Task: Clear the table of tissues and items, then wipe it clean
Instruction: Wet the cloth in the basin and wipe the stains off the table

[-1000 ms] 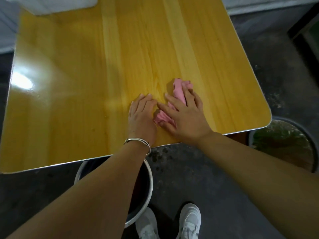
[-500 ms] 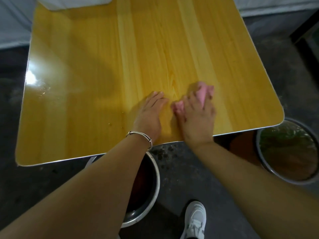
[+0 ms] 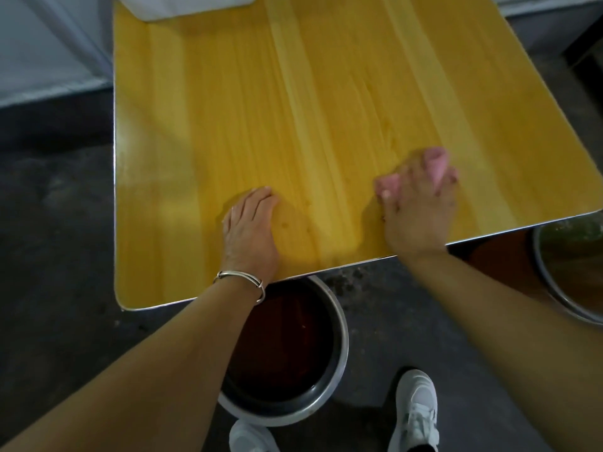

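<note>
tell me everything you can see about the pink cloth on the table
The pink cloth is a small, soft, bunched-up rag lying on the yellow wooden table near its front right corner. The right hand presses down on it, fingers spread over it, so only two pink lumps show, one past the fingertips and one beside them. Blur hides its texture.

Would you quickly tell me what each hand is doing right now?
Left hand: open, flat on the table, holding nothing.
Right hand: pressed on the pink cloth, fingers over it, near the table's front edge.
</note>
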A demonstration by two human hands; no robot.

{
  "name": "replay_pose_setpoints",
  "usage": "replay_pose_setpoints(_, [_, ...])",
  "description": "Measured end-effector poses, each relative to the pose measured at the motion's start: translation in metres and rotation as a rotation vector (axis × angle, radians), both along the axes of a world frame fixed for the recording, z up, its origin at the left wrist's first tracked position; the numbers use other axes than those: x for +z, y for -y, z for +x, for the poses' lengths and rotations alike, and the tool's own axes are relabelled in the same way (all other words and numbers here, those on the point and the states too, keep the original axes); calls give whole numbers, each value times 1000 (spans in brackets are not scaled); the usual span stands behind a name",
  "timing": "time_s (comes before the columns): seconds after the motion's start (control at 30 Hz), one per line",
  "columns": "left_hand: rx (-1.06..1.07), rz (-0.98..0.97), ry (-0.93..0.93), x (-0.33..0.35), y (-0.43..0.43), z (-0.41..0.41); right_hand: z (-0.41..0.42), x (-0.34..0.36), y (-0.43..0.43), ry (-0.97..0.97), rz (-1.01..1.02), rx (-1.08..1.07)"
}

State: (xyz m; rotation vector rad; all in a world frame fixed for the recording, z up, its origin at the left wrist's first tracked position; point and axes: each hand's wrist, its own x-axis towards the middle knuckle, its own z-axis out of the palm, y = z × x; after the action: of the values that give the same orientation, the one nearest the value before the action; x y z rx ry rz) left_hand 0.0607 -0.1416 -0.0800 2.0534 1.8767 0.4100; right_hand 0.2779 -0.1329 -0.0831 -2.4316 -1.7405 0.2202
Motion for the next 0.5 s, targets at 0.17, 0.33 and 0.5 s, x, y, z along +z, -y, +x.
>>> replay_pose_setpoints(0.17, [21,17,163,-3,-2,-15,-132,-2,21,-72,38,505])
replay_pose_setpoints(0.33, [31,-24,201,12,2,-35,-83,2,14,93,34,711])
replay_pose_setpoints(0.5, [145,-41,213,19,0,-51,-68,8,3,12,-94,78])
